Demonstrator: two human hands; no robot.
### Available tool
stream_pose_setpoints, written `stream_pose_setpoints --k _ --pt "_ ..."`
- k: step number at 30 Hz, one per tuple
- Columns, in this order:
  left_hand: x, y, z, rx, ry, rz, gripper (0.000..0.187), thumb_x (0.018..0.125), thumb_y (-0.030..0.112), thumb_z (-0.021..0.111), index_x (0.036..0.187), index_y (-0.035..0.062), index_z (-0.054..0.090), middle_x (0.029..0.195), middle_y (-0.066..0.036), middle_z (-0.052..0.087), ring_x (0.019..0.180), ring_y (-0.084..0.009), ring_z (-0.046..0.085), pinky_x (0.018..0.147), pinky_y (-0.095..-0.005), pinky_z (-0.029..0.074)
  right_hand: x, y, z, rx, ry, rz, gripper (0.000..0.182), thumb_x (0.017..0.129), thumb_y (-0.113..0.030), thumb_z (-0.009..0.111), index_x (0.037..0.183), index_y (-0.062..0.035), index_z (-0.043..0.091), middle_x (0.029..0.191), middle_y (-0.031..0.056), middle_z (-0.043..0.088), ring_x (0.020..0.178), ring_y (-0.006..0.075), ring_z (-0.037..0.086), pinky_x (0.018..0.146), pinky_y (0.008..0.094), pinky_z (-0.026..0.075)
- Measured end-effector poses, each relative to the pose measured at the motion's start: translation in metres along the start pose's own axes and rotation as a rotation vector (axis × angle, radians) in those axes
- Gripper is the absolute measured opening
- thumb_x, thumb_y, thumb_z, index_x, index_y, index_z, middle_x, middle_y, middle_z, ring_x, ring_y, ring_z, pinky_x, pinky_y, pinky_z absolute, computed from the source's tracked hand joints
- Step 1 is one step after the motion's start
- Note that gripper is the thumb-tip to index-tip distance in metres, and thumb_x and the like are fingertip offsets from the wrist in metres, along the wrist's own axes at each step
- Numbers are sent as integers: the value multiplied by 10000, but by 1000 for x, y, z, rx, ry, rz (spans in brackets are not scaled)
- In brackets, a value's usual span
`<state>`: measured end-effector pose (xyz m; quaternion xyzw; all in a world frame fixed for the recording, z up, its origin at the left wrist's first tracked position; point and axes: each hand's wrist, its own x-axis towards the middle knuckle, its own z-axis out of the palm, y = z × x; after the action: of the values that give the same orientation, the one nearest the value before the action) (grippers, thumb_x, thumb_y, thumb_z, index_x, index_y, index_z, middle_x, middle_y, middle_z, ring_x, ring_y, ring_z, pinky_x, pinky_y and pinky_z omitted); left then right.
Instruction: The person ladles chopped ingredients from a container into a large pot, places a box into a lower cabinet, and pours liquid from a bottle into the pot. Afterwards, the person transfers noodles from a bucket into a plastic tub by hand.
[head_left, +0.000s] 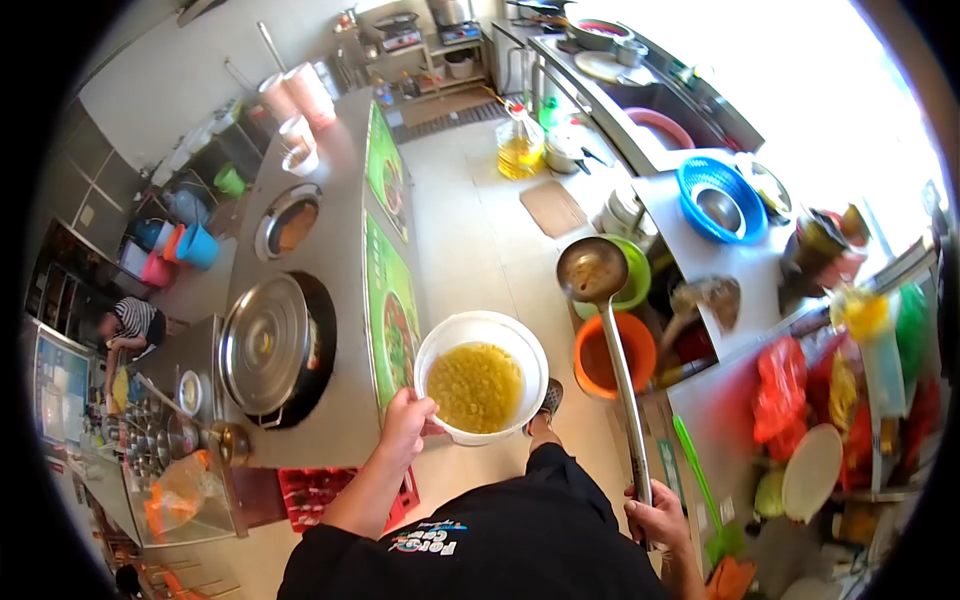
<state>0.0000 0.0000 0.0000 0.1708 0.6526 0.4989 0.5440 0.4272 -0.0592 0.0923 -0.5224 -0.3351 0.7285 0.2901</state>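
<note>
My left hand [410,420] grips the rim of a white plastic tub [532,352] at its lower left. Inside the tub is a yellowish liquid [475,388] with many small pieces in it. My right hand [655,515] is closed around the handle of a long metal ladle [592,268], whose bowl points away from me. Some brownish residue shows in the ladle's bowl. Below the ladle, an orange bucket [640,342] and a light green bucket [636,275] stand near the right counter. Tub and ladle are held apart.
A steel counter [345,190] on the left carries a large lidded pot [265,345]. The right counter holds a blue basket [690,185] and red plastic bags [780,390]. An oil jug [520,145] stands on the floor ahead. Another person [130,325] is at far left.
</note>
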Motion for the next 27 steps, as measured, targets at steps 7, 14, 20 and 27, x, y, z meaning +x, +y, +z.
stream_pose_setpoints --k 7,14,20,27 --pt "147 136 -13 -94 227 -92 253 770 26 579 1007 0 494 823 -105 575 592 -215 614 443 -324 555 236 -133 52 -78 -234 147 257 837 -161 719 983 -12 569 638 3 523 476 87 507 417 242 424" --pt "304 250 10 -263 293 -29 177 749 41 607 913 23 541 796 -86 593 607 -190 616 452 -291 545 437 -308 91 -494 -372 -5 257 879 -209 687 1006 -30 554 691 -14 536 531 63 506 460 227 408" --pt "469 337 -4 -323 301 5 167 741 26 603 892 34 532 785 -80 589 563 -199 607 426 -317 545 607 -410 169 -744 -354 72 294 871 -192 658 1103 -30 577 738 -15 544 567 66 486 496 233 406" --pt "709 494 -12 -284 239 0 189 732 6 603 877 29 483 792 -98 567 542 -199 576 422 -321 540 787 -560 259 -840 -232 160 286 858 -247 656 1053 -51 585 657 4 539 522 86 511 457 252 420"
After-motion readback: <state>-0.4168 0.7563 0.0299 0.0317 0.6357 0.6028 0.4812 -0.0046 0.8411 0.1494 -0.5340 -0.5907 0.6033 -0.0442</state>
